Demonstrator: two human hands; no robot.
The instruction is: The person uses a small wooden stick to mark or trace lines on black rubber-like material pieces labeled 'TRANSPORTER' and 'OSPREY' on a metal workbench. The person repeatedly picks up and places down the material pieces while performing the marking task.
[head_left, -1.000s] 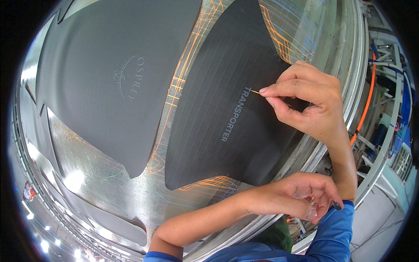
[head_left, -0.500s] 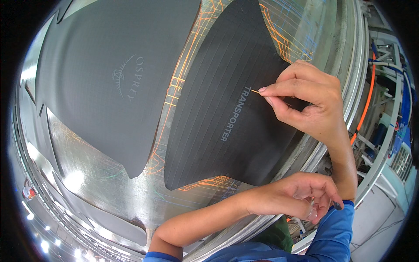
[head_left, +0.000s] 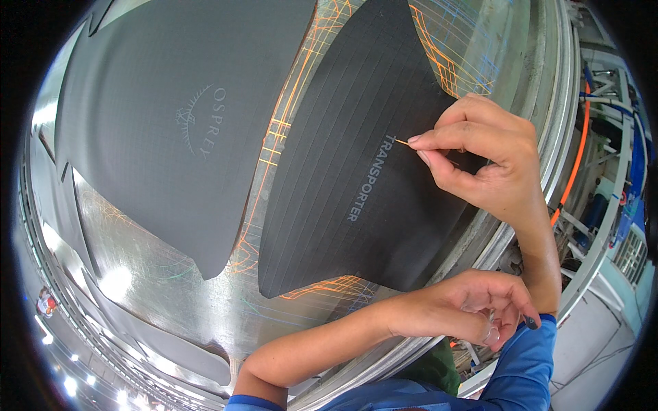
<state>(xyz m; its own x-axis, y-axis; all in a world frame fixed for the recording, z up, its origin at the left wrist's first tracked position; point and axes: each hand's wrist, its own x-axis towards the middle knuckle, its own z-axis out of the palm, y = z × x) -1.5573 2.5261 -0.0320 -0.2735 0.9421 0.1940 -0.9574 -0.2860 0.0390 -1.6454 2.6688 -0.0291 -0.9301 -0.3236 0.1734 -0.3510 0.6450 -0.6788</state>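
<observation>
My right hand (head_left: 483,154) pinches a thin, pale pointed stick (head_left: 401,142) between thumb and forefinger. The stick's tip is at the upper end of a line of grey printed letters (head_left: 371,179) on a black ribbed fabric panel (head_left: 322,157). Closer to my body, my left hand (head_left: 480,308) is held palm up with its fingers curled. Something small and pale shows among those fingers, and a dark tip is at one fingertip; I cannot make out what they are. The left forearm crosses in front of me, below the panel.
A larger dark grey panel (head_left: 171,130) with a printed emblem lies to the left. Both panels rest on a shiny metal table (head_left: 205,308) marked with orange and blue lines. Metal rails (head_left: 548,103) edge the table. An orange hose (head_left: 574,175) hangs at right. Far left, a person (head_left: 46,303) stands.
My hands and the panels hold nearly the same position; the stick's tip has shifted very slightly. The distant person at far left has moved a little.
</observation>
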